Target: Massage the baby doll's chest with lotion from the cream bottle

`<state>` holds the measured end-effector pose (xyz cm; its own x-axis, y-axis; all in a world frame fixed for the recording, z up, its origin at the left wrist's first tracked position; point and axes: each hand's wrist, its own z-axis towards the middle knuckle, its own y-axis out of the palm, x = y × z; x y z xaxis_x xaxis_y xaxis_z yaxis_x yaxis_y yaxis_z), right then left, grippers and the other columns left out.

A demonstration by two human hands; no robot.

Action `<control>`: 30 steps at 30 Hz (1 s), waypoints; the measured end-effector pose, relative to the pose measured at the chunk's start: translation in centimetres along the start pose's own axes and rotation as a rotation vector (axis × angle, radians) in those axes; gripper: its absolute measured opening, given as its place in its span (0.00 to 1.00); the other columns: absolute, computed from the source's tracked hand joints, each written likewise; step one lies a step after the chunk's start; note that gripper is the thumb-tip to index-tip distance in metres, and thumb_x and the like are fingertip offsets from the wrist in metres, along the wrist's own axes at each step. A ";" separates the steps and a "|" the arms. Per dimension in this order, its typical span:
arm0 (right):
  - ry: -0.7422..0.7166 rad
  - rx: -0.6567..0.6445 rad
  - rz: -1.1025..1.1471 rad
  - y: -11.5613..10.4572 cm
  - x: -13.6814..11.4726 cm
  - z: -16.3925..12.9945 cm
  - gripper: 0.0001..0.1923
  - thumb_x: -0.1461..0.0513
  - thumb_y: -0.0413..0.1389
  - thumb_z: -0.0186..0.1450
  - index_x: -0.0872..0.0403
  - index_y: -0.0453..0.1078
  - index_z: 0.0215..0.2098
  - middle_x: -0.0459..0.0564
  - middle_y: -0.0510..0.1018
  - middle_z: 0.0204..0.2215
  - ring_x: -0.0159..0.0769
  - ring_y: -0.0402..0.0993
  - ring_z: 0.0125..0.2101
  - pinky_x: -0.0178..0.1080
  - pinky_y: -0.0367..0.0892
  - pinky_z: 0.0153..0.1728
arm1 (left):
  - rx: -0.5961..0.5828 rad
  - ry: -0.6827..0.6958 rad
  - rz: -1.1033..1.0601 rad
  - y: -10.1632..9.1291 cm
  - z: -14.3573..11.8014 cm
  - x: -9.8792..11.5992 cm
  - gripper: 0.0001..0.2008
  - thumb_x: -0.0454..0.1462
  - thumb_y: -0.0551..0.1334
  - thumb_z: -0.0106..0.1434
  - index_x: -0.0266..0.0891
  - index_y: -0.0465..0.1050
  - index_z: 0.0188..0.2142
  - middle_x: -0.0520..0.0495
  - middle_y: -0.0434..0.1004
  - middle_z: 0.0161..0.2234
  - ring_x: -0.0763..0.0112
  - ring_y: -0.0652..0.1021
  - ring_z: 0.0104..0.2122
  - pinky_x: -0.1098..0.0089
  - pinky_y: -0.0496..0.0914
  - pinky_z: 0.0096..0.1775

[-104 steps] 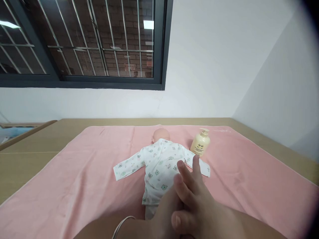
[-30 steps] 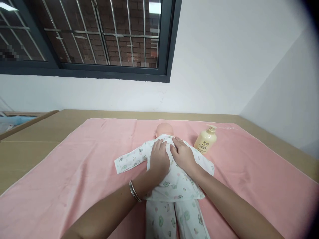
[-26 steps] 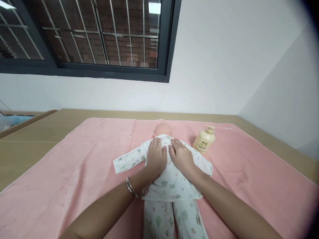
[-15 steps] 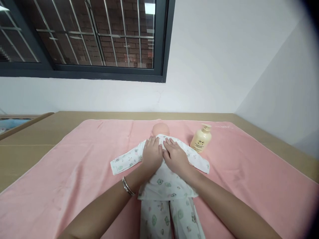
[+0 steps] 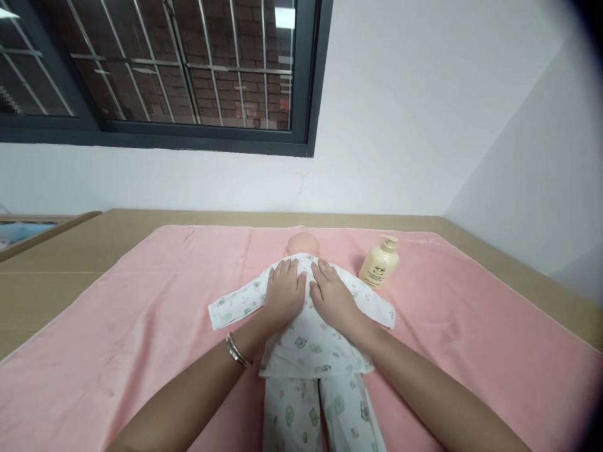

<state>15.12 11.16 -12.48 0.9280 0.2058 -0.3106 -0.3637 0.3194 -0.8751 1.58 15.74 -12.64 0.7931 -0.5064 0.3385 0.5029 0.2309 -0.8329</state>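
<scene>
Baby doll [image 5: 306, 326]: lies face down along the middle of the pink towel [image 5: 141, 326], head [image 5: 304, 243] toward the wall, legs toward the camera. Dressed in a white printed top and matching trousers; both sleeves spread out flat to the sides.

Left hand [image 5: 284, 294]: flat, palm down on the doll's upper back, left of the spine, fingers stretched toward the neck. Nothing grasped. A metal bangle [image 5: 235, 351] sits on the wrist.

Right hand [image 5: 332, 296]: flat, palm down on the upper back, right of the spine, just beside the left hand. Fingers open and extended, nothing grasped.

Progress, as judged: both palms are placed high on the back, near the shoulders; the clothing is on and smooth. The lower back and legs lie uncovered by either hand.

Pump bottle [image 5: 379, 262]: cream-coloured, upright on the towel, right of the doll's head, apart from both hands.

Table [image 5: 56, 276]: tan surface under the towel.

Window [image 5: 155, 69]: barred, dark-framed, in the white wall behind.
</scene>
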 end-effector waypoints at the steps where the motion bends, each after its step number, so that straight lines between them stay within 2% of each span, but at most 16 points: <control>1: -0.009 0.008 -0.013 0.0 -0.5 -0.5 0.26 0.62 0.42 0.68 0.66 0.55 0.63 0.64 0.56 0.63 0.47 0.47 0.64 0.50 0.49 0.62 | -0.024 -0.008 -0.031 0.1 0.3 -0.4 0.22 0.40 0.45 0.69 0.33 0.61 0.57 0.37 0.66 0.57 0.56 0.64 0.58 0.51 0.56 0.59; 3: -0.039 0.015 -0.044 0.0 -1.5 -1.4 0.26 0.65 0.43 0.67 0.66 0.57 0.62 0.64 0.57 0.62 0.49 0.47 0.64 0.51 0.51 0.62 | -0.040 -0.029 -0.078 0.4 0.7 -0.9 0.22 0.40 0.45 0.69 0.34 0.61 0.57 0.38 0.66 0.58 0.57 0.64 0.59 0.52 0.55 0.59; 7: -0.083 0.015 -0.073 0.0 -2.5 -2.6 0.27 0.68 0.42 0.65 0.66 0.58 0.61 0.62 0.59 0.62 0.51 0.45 0.64 0.53 0.50 0.62 | 0.024 -0.048 -0.110 1.0 0.7 -1.1 0.21 0.39 0.45 0.68 0.35 0.62 0.57 0.40 0.67 0.57 0.58 0.64 0.58 0.52 0.53 0.60; 11: -0.054 0.025 0.025 -0.3 -1.4 -1.3 0.24 0.64 0.41 0.68 0.60 0.60 0.61 0.57 0.59 0.62 0.46 0.46 0.65 0.50 0.51 0.62 | 0.077 -0.036 -0.118 1.5 0.4 -1.0 0.20 0.38 0.46 0.67 0.36 0.64 0.55 0.40 0.69 0.55 0.59 0.66 0.57 0.53 0.54 0.59; 15: 0.026 0.025 0.122 -0.1 0.6 0.6 0.26 0.57 0.42 0.70 0.60 0.57 0.63 0.58 0.57 0.63 0.45 0.47 0.64 0.51 0.47 0.63 | 0.098 -0.016 -0.099 1.6 0.2 -0.9 0.20 0.39 0.46 0.68 0.36 0.64 0.55 0.40 0.68 0.56 0.59 0.65 0.57 0.54 0.53 0.60; 18: 0.040 0.036 0.127 0.3 1.4 1.1 0.27 0.55 0.41 0.70 0.59 0.56 0.63 0.59 0.55 0.64 0.44 0.47 0.64 0.51 0.47 0.63 | 0.097 -0.013 -0.091 1.6 0.2 -0.8 0.20 0.39 0.47 0.67 0.36 0.64 0.55 0.40 0.69 0.55 0.59 0.65 0.57 0.54 0.53 0.60; 30: 0.038 0.042 0.138 0.7 1.3 0.6 0.26 0.55 0.39 0.71 0.56 0.55 0.63 0.56 0.57 0.63 0.42 0.47 0.65 0.51 0.46 0.63 | 0.122 -0.014 -0.076 1.6 0.0 -0.7 0.19 0.38 0.48 0.67 0.37 0.66 0.54 0.41 0.70 0.55 0.58 0.67 0.57 0.52 0.55 0.60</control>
<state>16.05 12.25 -13.27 0.8712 0.2152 -0.4412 -0.4901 0.3289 -0.8073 1.83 16.50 -14.18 0.7557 -0.5144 0.4053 0.5988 0.2922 -0.7457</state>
